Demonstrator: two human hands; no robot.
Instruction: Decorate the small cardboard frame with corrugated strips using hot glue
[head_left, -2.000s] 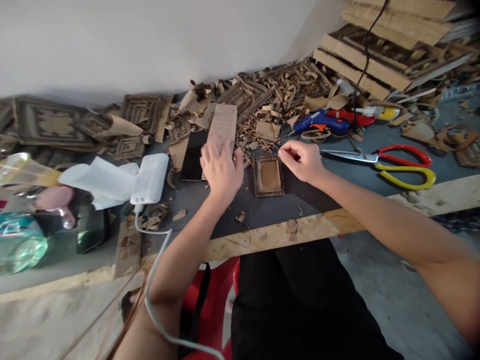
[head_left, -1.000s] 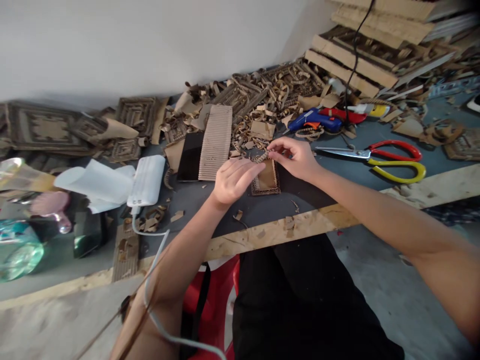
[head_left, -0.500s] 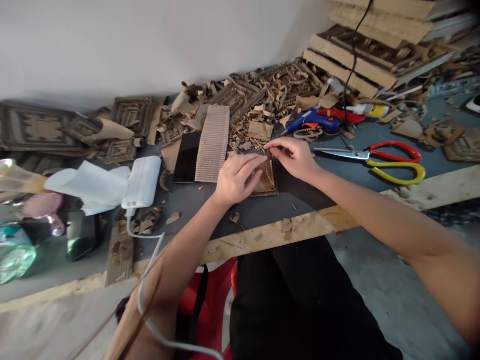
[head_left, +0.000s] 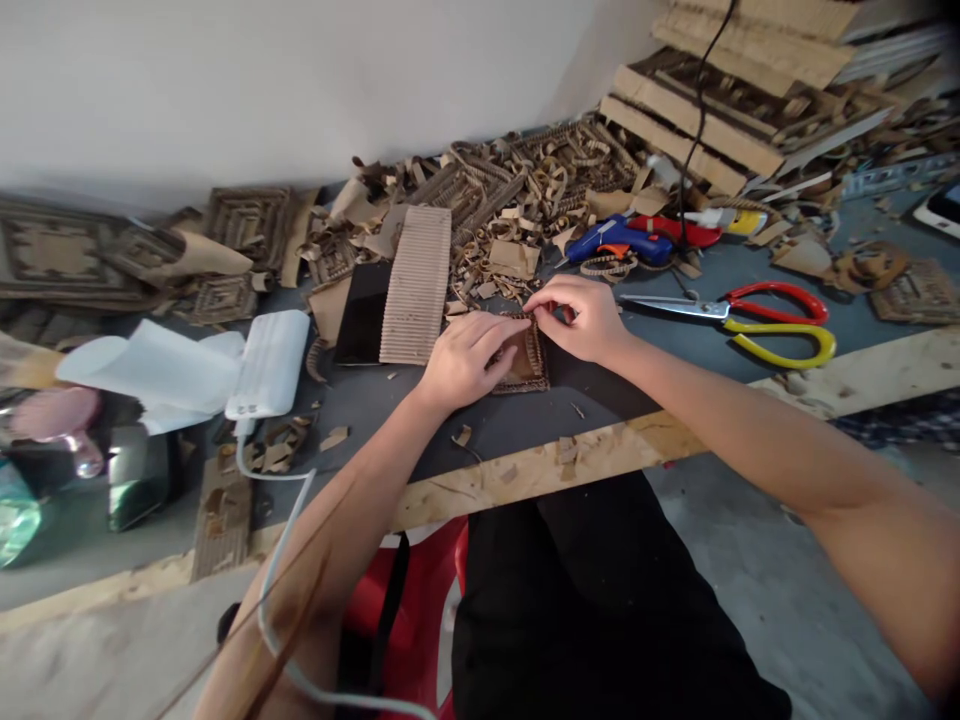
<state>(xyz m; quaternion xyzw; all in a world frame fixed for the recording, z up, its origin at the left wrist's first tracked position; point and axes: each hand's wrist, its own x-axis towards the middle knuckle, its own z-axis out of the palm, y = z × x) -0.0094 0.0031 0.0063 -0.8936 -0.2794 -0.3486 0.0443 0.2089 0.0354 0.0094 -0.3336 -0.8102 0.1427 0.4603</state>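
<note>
Craft workshop, worktable (head_left: 607,388) with cardboard scraps (head_left: 514,258), glue gun (head_left: 621,240), large scissors (head_left: 716,309)

I had soft, rather dim light; a faint shadow greyed the wall (head_left: 300,90) toward its right end, the far-left edge looked smeared, and the top-right corner was dark.

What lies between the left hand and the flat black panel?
The head view shows the ribbed cardboard strip between the left hand and the flat black panel.
</note>
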